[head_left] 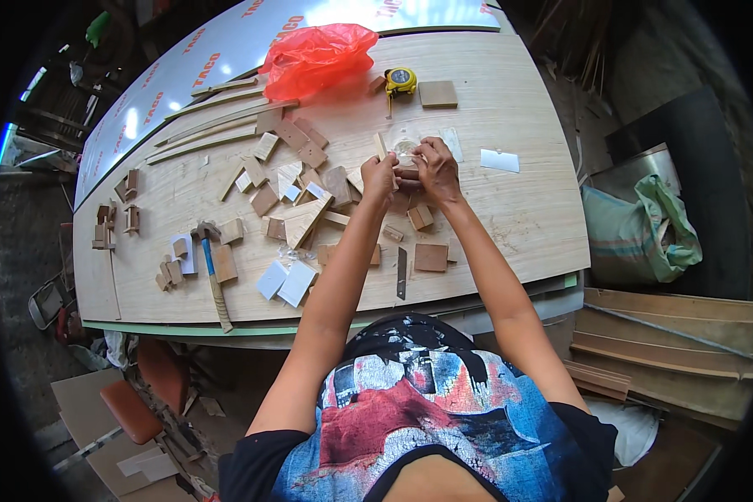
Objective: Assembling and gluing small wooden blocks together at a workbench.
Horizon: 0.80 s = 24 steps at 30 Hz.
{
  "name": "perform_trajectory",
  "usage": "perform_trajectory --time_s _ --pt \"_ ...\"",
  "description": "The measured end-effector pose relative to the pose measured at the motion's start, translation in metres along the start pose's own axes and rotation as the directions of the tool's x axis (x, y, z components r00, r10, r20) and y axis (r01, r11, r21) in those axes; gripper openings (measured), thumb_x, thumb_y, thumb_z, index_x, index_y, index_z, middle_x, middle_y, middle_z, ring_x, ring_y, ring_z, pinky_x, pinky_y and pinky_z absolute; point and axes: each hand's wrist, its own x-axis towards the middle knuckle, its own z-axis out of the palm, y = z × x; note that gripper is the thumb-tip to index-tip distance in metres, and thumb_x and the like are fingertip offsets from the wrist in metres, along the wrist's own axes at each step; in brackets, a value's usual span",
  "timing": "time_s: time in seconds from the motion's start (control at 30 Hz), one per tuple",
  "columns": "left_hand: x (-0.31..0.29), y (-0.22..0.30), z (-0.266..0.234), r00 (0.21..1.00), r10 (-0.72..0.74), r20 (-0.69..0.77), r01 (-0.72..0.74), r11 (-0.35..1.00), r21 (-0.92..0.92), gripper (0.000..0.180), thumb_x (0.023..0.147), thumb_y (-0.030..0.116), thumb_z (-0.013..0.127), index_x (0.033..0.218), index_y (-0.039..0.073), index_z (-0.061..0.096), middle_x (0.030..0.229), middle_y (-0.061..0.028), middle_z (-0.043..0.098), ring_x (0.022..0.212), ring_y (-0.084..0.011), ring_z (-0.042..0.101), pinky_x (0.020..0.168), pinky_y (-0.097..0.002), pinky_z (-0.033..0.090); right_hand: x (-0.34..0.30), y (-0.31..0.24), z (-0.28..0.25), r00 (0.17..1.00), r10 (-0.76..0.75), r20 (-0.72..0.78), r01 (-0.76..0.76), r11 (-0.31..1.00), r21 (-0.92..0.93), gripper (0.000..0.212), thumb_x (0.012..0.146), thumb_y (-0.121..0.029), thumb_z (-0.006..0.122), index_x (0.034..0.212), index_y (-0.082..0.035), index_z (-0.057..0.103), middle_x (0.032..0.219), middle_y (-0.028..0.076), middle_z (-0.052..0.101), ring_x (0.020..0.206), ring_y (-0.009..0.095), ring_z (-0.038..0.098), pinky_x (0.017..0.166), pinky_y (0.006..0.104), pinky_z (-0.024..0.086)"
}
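My left hand (379, 176) and my right hand (437, 171) meet over the far middle of the table, both with fingers closed. Between them is a small wooden piece (407, 165), gripped from either side and partly covered by my fingers. A pale wood strip (380, 145) juts up beside my left thumb; whether that hand holds it too, I cannot tell. Just beyond the fingers lies a clear plastic bag (404, 145). Small wood blocks (336, 186) are heaped left of my left hand, and another block (421, 217) sits below my right wrist.
On the table (510, 217) are a claw hammer (212, 272), a yellow tape measure (401, 80), a red plastic bag (320, 60), long wood strips (213, 134), a dark flat metal strip (402, 274) and white cards (297, 283). A green sack (644, 226) stands off the right edge.
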Motion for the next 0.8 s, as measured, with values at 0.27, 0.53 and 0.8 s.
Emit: perform_trajectory --time_s 0.27,0.53,0.8 --pt "-0.023 0.006 -0.010 0.999 0.021 -0.027 -0.023 0.996 -0.085 0.013 0.078 0.012 0.054 0.081 -0.001 0.052 0.068 -0.0062 0.055 0.050 -0.0112 0.051 0.038 -0.0219 0.039 0.000 -0.008 -0.001 0.996 -0.069 0.055 0.073 0.995 -0.073 0.011 0.065 -0.004 0.061 0.075 -0.005 0.059 0.083 0.009 0.052 0.078 0.025 0.054 0.067 0.0322 0.045" --pt "-0.038 0.001 -0.022 0.999 -0.038 0.031 0.043 0.979 -0.199 0.021 0.080 0.023 0.056 0.083 0.003 0.049 0.070 -0.0050 0.055 0.054 -0.0128 0.052 0.043 -0.0237 0.042 -0.002 -0.018 -0.017 0.988 -0.152 0.016 0.153 0.981 -0.118 0.010 0.065 -0.002 0.060 0.075 -0.004 0.060 0.082 0.009 0.054 0.076 0.025 0.054 0.064 0.0316 0.046" --pt "-0.065 0.018 -0.002 0.881 -0.116 0.458 0.331 0.843 -0.425 0.058 0.080 0.057 0.036 0.102 0.005 0.049 0.088 -0.0107 0.058 0.075 -0.0216 0.057 0.059 -0.0315 0.048 -0.051 -0.083 -0.065 0.960 -0.257 -0.111 0.246 0.963 -0.107 0.017 0.062 0.003 0.060 0.078 -0.003 0.061 0.085 0.007 0.054 0.075 0.021 0.054 0.059 0.0295 0.047"
